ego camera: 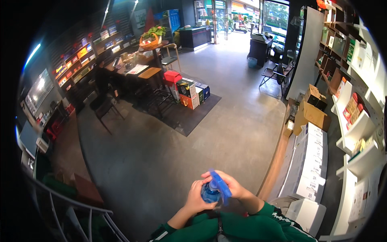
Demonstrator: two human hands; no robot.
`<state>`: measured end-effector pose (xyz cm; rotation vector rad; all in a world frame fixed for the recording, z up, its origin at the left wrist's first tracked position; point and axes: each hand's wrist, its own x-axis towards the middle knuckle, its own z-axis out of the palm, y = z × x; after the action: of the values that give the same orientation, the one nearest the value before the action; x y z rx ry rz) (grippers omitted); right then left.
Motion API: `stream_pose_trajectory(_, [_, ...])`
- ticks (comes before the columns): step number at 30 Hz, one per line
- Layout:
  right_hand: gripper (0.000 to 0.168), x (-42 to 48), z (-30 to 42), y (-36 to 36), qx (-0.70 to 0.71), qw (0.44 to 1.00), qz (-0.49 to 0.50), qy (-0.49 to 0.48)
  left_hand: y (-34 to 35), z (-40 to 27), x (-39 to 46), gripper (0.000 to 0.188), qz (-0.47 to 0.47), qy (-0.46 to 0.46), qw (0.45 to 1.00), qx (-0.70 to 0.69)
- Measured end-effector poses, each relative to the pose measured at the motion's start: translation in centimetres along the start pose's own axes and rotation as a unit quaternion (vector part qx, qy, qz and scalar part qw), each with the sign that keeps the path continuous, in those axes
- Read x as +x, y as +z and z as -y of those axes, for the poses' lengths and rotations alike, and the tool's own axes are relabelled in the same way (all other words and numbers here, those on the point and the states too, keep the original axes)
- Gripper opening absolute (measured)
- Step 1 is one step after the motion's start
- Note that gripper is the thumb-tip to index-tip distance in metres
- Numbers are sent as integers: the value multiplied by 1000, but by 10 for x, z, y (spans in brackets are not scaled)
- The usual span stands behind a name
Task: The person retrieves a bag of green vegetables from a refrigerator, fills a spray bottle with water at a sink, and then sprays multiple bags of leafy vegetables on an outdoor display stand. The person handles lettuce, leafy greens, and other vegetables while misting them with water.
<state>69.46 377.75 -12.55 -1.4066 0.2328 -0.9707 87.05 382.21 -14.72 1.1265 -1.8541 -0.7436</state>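
Note:
Close in front of my chest I hold a spray bottle upright or nearly so. My left hand [196, 198] wraps round its see-through blue body [210, 194]. At the collar and trigger head, my right hand [235, 186] grips the blue plastic sprayer top [221, 185] from the right side. The fingers of both hands hide parts of the bottle, and its base is not visible. My green jacket [251, 225] with white sleeve stripes lies just below the hands.
White cartons [311, 160] line the right wall beside white shelving [359, 130]. A metal railing [75, 204] curves at lower left. Farther off, a person [104, 75] in dark clothes is at a table [150, 72], near a chair [104, 106] and colourful boxes [189, 93] on a dark mat.

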Motion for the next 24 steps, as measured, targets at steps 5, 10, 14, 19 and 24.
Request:
stream_pose_trajectory(5, [71, 75, 12, -100, 27, 994, -100, -35, 2, 47, 160, 70, 76, 64, 995, -8])
stream_pose_trajectory(10, [71, 120, 3, -224, -92, 976, -196, 12, 39, 91, 302, 77, 189, 3, 970, -150])
stream_pose_trajectory(14, [59, 172, 12, -321, 50, 971, -229, -56, 68, 134, 423, 78, 242, 46, 954, -170])
stream_pose_trajectory(19, [50, 230, -11, -466, -44, 974, -221, 33, 102, 169, 553, 74, 214, -18, 955, -205])
stream_pose_trajectory(24, [43, 326, -6, -580, -119, 965, -231, 33, 123, 234, 676, 82, 166, -55, 974, -143])
